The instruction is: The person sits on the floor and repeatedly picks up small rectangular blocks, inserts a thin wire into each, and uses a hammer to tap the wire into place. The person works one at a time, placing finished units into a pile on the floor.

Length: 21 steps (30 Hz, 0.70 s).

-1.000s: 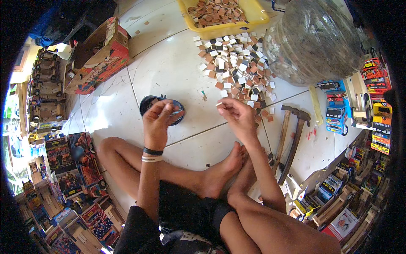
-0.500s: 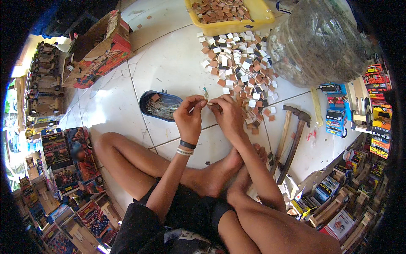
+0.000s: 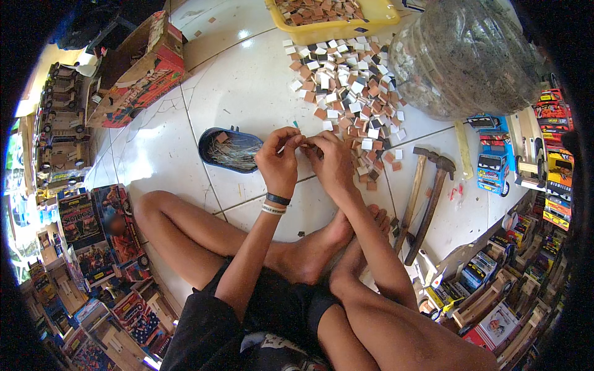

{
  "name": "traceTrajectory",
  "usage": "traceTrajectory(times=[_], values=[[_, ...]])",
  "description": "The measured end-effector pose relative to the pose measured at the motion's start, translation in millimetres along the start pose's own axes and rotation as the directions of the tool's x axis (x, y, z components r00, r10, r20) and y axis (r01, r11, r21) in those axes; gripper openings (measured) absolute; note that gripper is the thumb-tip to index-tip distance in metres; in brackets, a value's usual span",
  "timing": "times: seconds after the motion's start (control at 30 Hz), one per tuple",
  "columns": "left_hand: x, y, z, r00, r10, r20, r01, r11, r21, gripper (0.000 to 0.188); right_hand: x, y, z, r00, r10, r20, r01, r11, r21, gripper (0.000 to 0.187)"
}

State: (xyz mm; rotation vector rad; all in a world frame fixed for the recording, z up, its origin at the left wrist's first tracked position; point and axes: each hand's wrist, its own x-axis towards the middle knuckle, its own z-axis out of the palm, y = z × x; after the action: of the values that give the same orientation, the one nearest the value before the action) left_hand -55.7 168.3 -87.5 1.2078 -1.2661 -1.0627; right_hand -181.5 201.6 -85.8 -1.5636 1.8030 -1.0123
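My left hand (image 3: 278, 164) and my right hand (image 3: 332, 166) meet fingertip to fingertip above the tiled floor. Each is closed in a pinch; whatever sits between the fingers is too small and covered to name. Left of my left hand rests a dark blue oval tub (image 3: 205, 159), filled with thin, pale wire-like pins and one small brown square. Beyond and to the right of my right hand spreads a heap of small square pieces (image 3: 352, 86), white, brown and black. A small green-tipped item (image 3: 296, 124) lies just past my fingertips.
A yellow basin (image 3: 306, 36) of brown squares stands at the back, beside a large cloudy plastic bag (image 3: 464, 62). Two hammers (image 3: 427, 198) lie right of my feet. Toy trucks (image 3: 493, 167) line the right side, more (image 3: 86, 232) the left. A cardboard box (image 3: 145, 80) sits far left.
My fingertips have come together, and the whitish bits that showed in them are now mostly covered. The whole view has shifted slightly; the surrounding things lie as before.
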Motion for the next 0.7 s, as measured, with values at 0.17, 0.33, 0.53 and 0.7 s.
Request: traceTrajectory(times=[0.17, 0.33, 0.53, 0.7], values=[[-0.1, -1.1, 0.7, 0.999, -0.032, -0.006, 0.032, 0.999, -0.022, 0.010, 0.6, -0.4, -0.7, 1.000, 0.000, 0.006, 0.000, 1.000, 0.003, 0.018], [-0.6, 0.9, 0.9, 1.000, -0.022, -0.009, 0.022, 0.999, -0.032, 0.010, 0.9, -0.5, -0.8, 1.000, 0.005, 0.011, -0.005, 1.000, 0.003, 0.018], [-2.1, 3.5, -1.8, 0.999, 0.036, 0.036, -0.040, 0.995, 0.091, 0.009, 0.4, -2.0, -1.8, 1.000, 0.005, 0.013, -0.004, 1.000, -0.026, 0.019], [-7.9, 4.5, -1.8, 0.993, 0.113, 0.022, -0.115, 0.962, 0.248, 0.011, 1.6, -1.1, -2.2, 1.000, -0.001, 0.012, 0.002, 0.999, -0.048, 0.021]])
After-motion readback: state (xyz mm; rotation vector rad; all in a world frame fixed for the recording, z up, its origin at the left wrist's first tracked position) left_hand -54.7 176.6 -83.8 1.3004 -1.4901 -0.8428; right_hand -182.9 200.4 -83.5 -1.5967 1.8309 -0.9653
